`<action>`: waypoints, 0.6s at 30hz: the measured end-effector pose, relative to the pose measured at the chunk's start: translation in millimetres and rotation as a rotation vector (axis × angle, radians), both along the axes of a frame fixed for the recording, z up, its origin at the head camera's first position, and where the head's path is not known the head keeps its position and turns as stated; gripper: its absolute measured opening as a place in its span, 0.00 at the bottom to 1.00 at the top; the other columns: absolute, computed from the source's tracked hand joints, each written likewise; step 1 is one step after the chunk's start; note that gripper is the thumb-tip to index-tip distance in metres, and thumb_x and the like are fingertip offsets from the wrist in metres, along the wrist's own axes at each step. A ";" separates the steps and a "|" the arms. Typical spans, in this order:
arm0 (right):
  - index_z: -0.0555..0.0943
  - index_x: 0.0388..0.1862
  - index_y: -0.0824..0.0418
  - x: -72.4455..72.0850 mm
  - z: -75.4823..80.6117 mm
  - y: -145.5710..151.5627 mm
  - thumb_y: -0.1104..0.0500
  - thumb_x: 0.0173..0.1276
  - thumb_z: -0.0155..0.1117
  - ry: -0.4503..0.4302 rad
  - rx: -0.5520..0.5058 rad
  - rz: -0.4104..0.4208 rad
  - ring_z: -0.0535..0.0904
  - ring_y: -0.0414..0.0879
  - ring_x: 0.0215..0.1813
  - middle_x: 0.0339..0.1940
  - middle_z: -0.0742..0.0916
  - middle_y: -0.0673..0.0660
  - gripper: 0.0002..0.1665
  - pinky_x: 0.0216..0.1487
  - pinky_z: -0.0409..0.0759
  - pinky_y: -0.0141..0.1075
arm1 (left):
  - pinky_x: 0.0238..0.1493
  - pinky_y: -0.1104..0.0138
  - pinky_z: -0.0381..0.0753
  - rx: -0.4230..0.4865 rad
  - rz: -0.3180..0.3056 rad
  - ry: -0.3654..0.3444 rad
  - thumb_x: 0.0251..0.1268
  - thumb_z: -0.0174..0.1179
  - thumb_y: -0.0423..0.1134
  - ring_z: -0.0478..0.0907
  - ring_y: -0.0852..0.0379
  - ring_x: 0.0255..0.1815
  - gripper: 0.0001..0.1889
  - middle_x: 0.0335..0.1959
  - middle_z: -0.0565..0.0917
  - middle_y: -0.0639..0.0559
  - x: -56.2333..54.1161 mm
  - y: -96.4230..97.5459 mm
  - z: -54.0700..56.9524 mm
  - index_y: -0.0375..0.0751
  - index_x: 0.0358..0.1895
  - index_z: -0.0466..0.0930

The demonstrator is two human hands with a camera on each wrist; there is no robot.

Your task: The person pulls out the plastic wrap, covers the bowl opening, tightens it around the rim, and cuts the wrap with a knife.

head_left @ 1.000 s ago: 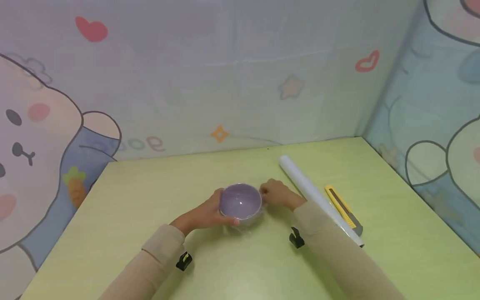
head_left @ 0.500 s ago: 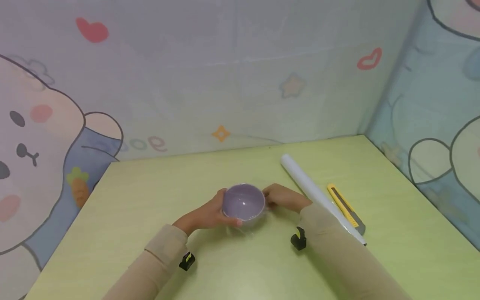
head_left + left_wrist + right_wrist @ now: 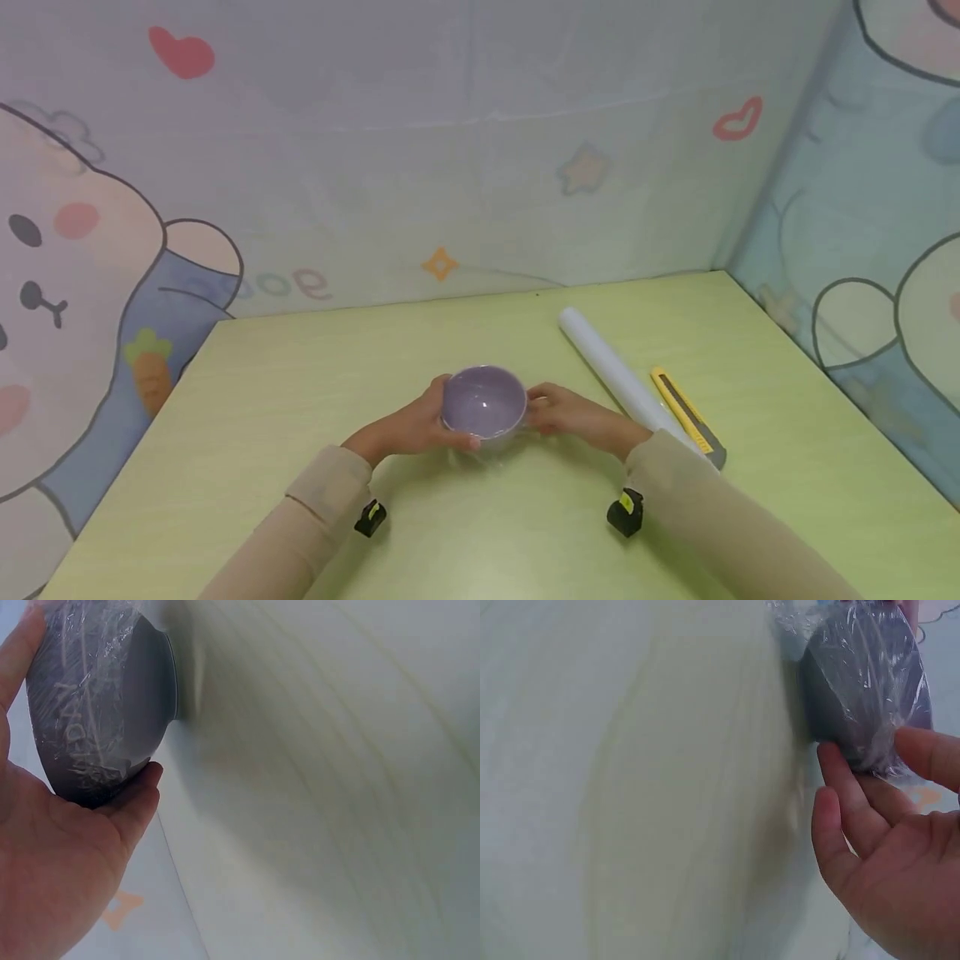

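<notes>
A purple bowl (image 3: 484, 402) is at the middle of the table, with clear plastic wrap (image 3: 97, 690) crumpled against its outer wall. My left hand (image 3: 411, 425) holds the bowl by its left side, thumb along the near side and fingers behind. At the right side of the bowl, my right hand (image 3: 573, 414) has its thumb and fingertips against the wrapped wall. In the right wrist view its fingers (image 3: 855, 810) are extended and only lightly bent. A loose edge of wrap sticks out below the bowl's near side.
To the right, a white roll (image 3: 607, 358) lies slanting on the light green table (image 3: 315, 367), partly under the right sleeve (image 3: 720, 508). Beside it lies a yellow and grey utility knife (image 3: 686, 417). Printed cloth walls (image 3: 360, 167) border the table's back and right side.
My right hand has gone from curled fingers at the bowl's upper right to a looser hold of the fingers lower on its right side. The left hand keeps its grip.
</notes>
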State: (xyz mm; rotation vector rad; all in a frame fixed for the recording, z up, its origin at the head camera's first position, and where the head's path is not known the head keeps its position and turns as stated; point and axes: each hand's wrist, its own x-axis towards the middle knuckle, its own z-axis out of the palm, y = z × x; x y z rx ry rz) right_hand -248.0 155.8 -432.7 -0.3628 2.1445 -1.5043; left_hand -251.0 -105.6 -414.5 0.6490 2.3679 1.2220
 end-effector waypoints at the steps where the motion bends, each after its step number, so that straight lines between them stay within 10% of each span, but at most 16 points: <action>1: 0.62 0.63 0.67 1.8 0.2 -1.8 0.51 0.64 0.58 0.006 0.003 -0.014 0.74 0.52 0.57 0.63 0.73 0.67 0.34 0.57 0.73 0.43 | 0.60 0.54 0.65 -0.001 0.001 0.000 0.42 0.72 0.52 0.64 0.47 0.60 0.56 0.64 0.57 0.39 0.0 -0.2 0.4 0.36 0.68 0.42; 6: 0.63 0.62 0.67 9.4 4.3 -13.8 0.54 0.66 0.54 0.059 0.059 -0.109 0.75 0.51 0.50 0.60 0.75 0.67 0.29 0.43 0.73 0.36 | 0.60 0.54 0.65 0.019 -0.006 -0.005 0.42 0.72 0.52 0.64 0.47 0.61 0.56 0.64 0.56 0.38 0.0 1.3 1.5 0.36 0.69 0.42; 12: 0.69 0.45 0.70 22.4 14.0 -29.9 0.60 0.62 0.57 0.326 0.358 -0.258 0.74 0.53 0.41 0.43 0.77 0.65 0.17 0.36 0.75 0.39 | 0.61 0.54 0.65 0.041 -0.004 -0.007 0.43 0.71 0.49 0.64 0.47 0.61 0.55 0.64 0.56 0.39 -0.7 1.7 -0.2 0.37 0.69 0.42; 18: 0.69 0.34 0.62 34.6 18.3 -34.7 0.61 0.69 0.47 0.386 0.468 -0.233 0.65 0.42 0.21 0.22 0.75 0.53 0.05 0.21 0.61 0.31 | 0.61 0.54 0.65 0.044 0.013 0.016 0.43 0.72 0.48 0.64 0.47 0.60 0.54 0.64 0.57 0.40 0.3 1.6 -2.9 0.38 0.68 0.44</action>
